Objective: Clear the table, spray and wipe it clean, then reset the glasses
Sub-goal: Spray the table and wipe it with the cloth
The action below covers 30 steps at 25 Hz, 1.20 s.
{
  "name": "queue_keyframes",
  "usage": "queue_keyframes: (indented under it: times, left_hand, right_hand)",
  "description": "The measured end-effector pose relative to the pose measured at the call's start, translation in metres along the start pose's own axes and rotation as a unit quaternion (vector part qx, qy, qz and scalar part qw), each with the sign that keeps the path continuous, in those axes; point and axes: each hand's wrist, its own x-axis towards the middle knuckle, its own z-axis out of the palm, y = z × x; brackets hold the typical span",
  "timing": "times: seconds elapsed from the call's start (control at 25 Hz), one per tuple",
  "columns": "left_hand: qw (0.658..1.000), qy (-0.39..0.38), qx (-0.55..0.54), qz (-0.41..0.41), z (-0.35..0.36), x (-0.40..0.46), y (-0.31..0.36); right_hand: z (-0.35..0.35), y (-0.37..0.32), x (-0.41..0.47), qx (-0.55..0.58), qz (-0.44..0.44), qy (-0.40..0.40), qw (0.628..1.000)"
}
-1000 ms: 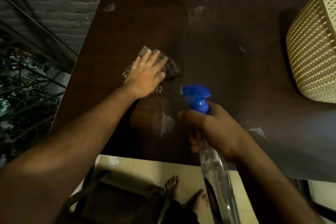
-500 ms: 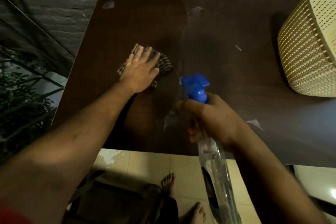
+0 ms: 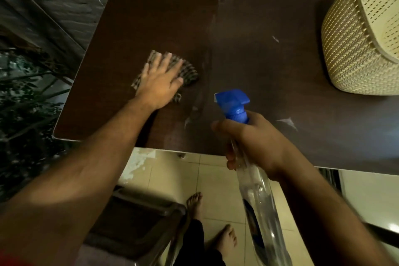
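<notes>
Table (image 3: 248, 54) bears one cloth (image 3: 187, 71), one basket (image 3: 354, 54).

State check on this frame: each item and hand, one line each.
table: dark top, pale smears showing, no glasses on the visible part
cloth: flat on table, under left hand
left hand: fingers straight, pressing cloth
spray bottle: held off the table, blue nozzle up
right hand: grips the bottle's neck
basket: on table, far right
</notes>
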Motion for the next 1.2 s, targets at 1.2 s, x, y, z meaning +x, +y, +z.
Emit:
queue_keyframes:
  times: [1.2]
  left_hand:
    - [0.999, -0.03, -0.004, 0.028, 0.009, -0.059, 0.031]
  right_hand:
    - [-0.006, 0.024, -0.029, -0.015, 0.004, -0.024, 1.0]
